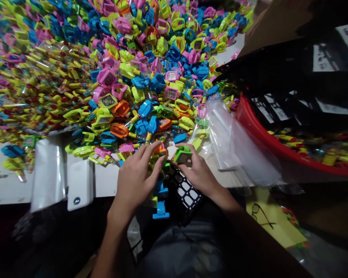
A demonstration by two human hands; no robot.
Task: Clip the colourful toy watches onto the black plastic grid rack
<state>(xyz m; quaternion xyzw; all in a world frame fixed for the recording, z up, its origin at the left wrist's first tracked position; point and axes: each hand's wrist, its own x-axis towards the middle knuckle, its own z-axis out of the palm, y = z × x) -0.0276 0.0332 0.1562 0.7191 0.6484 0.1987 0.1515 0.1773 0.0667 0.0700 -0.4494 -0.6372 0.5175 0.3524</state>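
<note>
My right hand [201, 173] pinches a bright green toy watch [183, 154] between thumb and fingers, its square face tilted up. My left hand [137, 175] is closed beside it, with an orange toy watch [160, 149] between thumb and forefinger. Below the hands, a black grid frame [188, 195] with open square cells slopes over the table's front edge toward my lap. Blue toy watches [161, 211] hang along its left side, partly behind my left hand. A large heap of pink, yellow, blue and orange toy watches [150, 85] lies just beyond my hands.
Many small wrapped yellow pieces [55, 77] are piled at left. A white phone-like device [79, 185] and a clear plastic sleeve [48, 170] lie on the table's front edge. Clear bags [234, 143] and a red tub [258, 135] stand at right. Glasses [262, 216] rest on yellow paper below.
</note>
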